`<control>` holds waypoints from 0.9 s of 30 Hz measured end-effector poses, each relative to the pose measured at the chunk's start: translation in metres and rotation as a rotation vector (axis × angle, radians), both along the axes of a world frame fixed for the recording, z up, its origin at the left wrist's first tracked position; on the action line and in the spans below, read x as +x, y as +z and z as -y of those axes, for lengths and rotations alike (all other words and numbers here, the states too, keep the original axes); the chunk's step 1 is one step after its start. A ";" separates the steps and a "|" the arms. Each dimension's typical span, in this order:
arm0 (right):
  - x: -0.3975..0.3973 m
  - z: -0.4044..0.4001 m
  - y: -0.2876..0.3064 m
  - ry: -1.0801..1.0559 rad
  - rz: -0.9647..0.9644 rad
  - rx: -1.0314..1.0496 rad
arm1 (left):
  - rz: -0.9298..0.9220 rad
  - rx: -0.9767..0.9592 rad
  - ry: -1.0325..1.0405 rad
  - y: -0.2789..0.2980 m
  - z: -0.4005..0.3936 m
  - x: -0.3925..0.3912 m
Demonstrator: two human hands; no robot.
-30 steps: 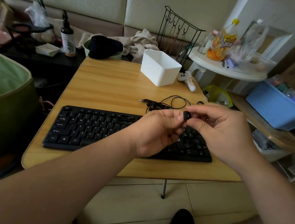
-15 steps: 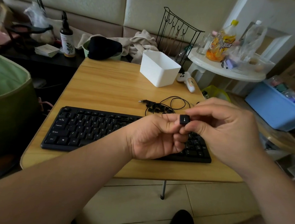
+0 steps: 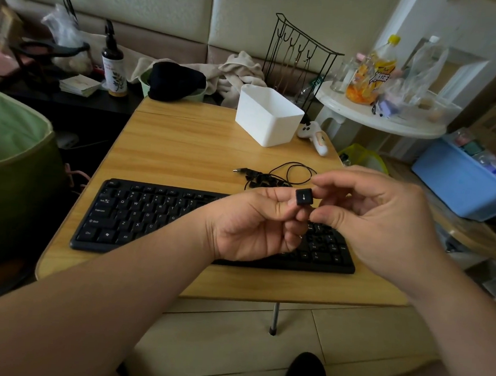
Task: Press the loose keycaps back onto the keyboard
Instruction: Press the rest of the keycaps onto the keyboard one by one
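Fingers of the left hand are curled in and pinching a single black keycap at its left edge, while the right hand has its fingertips closed in on the right side of the same cap — so both hands are gripping it at once. It's held up in the air over the right part of the keyboard, top face toward the camera, and you can read a small white down arrow on it.

The keyboard is black and sits along the near edge of the wooden desk, running left to right. Its right end is mostly hidden behind the hands, so I can't really tell which slots are missing caps over there.

Just beyond the keyboard, a bit right of centre, there's a small heap of loose keycaps lying on the desk, right next to a thin black cable coiled in a loop with its plug pointing left.

Further back on the desk is a white plastic bin, and a white controller lies just to the right of it near the desk's far right corner. Off the desk on the right — a white round side table with bottles on it, and a blue tub lower down. A green fabric basket sits at the left.
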State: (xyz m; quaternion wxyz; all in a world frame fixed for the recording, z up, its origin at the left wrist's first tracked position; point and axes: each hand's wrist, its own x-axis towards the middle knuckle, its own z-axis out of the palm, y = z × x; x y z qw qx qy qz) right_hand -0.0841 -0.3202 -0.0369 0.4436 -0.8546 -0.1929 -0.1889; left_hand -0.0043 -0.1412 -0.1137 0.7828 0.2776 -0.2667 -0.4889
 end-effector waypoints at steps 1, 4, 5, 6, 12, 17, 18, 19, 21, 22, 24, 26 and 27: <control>0.000 0.000 0.000 -0.002 -0.002 -0.003 | -0.001 -0.002 -0.001 0.000 0.000 0.000; 0.003 0.002 0.000 -0.023 -0.009 -0.056 | -0.020 0.019 0.001 0.000 0.000 0.002; 0.004 0.002 0.000 -0.032 -0.008 -0.089 | -0.027 0.035 0.005 0.000 0.000 0.002; 0.004 0.003 0.000 -0.042 -0.001 -0.129 | -0.028 0.057 0.014 0.001 0.000 0.001; 0.002 0.006 0.016 -0.137 -0.009 -0.684 | 0.058 0.408 0.207 0.006 0.002 -0.003; 0.007 0.015 0.006 -0.134 -0.115 -0.779 | 0.385 0.699 0.400 0.011 -0.003 -0.002; 0.009 0.019 0.001 -0.131 -0.170 -0.773 | 0.510 0.782 0.470 0.013 -0.006 -0.001; 0.011 0.023 -0.005 -0.124 -0.237 -0.771 | 0.641 0.867 0.554 0.014 -0.010 0.001; 0.013 0.029 -0.019 -0.109 -0.370 -0.760 | 0.910 1.022 0.690 0.014 -0.018 0.007; 0.014 0.030 -0.026 -0.101 -0.420 -0.753 | 1.052 1.099 0.723 0.013 -0.022 0.009; 0.016 0.031 -0.035 -0.091 -0.485 -0.737 | 1.268 1.192 0.743 0.012 -0.029 0.013; 0.019 0.031 -0.039 -0.091 -0.517 -0.718 | 1.358 1.217 0.743 0.008 -0.033 0.017; 0.021 0.030 -0.039 -0.090 -0.528 -0.714 | 1.383 1.221 0.747 0.005 -0.035 0.021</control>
